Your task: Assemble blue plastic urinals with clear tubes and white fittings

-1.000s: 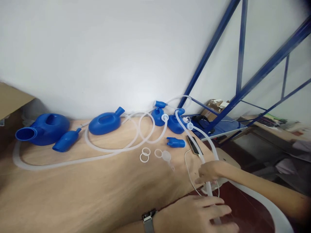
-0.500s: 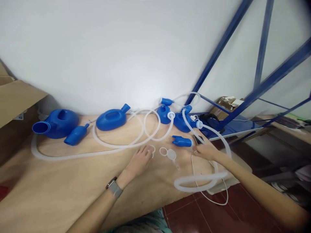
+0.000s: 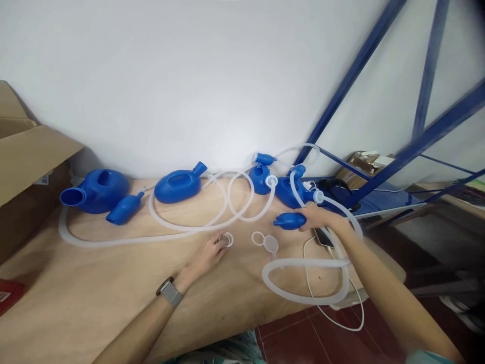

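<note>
On the tabletop, my left hand [image 3: 206, 255] has its fingers closed at a white plastic ring [image 3: 229, 239]. My right hand [image 3: 315, 217] grips the end of a small blue plastic funnel piece [image 3: 290, 221], whose spout points left. Between the hands lies a translucent cap with a loop [image 3: 270, 244]. A looped clear hose [image 3: 303, 299] hangs past the table's front edge below my right hand. Behind stand blue plastic urinal bottles [image 3: 178, 186], some with white-collared hoses. Another blue funnel piece [image 3: 124, 209] rests by the wide-mouthed bottle [image 3: 104, 191] at left.
An open cardboard box [image 3: 36, 151] stands at the left edge, with a red item [image 3: 10, 296] nearer me. A phone [image 3: 324, 237] with a white cable lies by my right forearm. Blue metal framing [image 3: 356, 76] rises at the right. Long hoses curl across the table [image 3: 94, 283].
My right hand has closed round the blue funnel piece and turned it. My left hand has drawn the white ring slightly left. The hose loop has shifted left, and the view has turned slightly.
</note>
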Tool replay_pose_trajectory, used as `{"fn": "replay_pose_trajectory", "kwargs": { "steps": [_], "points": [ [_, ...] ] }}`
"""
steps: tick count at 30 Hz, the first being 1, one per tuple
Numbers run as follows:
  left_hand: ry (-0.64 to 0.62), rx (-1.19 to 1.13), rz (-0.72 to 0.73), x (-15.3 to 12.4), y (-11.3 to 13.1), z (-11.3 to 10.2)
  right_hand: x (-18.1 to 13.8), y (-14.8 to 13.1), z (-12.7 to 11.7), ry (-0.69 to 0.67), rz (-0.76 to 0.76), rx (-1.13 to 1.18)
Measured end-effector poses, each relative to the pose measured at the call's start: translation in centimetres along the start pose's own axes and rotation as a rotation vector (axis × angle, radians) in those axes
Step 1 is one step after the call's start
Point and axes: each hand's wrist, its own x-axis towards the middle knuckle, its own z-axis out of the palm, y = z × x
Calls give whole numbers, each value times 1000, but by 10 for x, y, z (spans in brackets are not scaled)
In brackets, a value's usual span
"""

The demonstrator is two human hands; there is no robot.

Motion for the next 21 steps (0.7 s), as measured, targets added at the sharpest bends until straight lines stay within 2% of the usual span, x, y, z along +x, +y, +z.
{"fn": "replay_pose_trajectory", "kwargs": {
  "steps": [2,3,5,7,9,10,14,18,21],
  "points": [
    [27,-76,-35,-1,0,-7,-15,-6,-30,-16,-37,15],
    [54,-146,-66,1,1,-12,-25,-14,-43,20,-67,30],
    [149,-360,-149,5,9,-25,-47,-41,-63,224,-163,92],
    [278,-610,-202,12,21,-47,-65,-80,-69,455,-237,169],
    [387,-767,-161,17,36,-75,-73,-124,-64,577,-281,267],
    [427,-790,-111,19,43,-90,-72,-146,-59,587,-301,310],
    [501,-688,116,22,64,-143,-50,-215,-35,699,-461,459],
    [453,-711,137,19,60,-163,-25,-254,-23,699,-746,566],
    [379,-760,126,16,49,-168,-13,-271,-19,680,-803,681]
  ]
}}
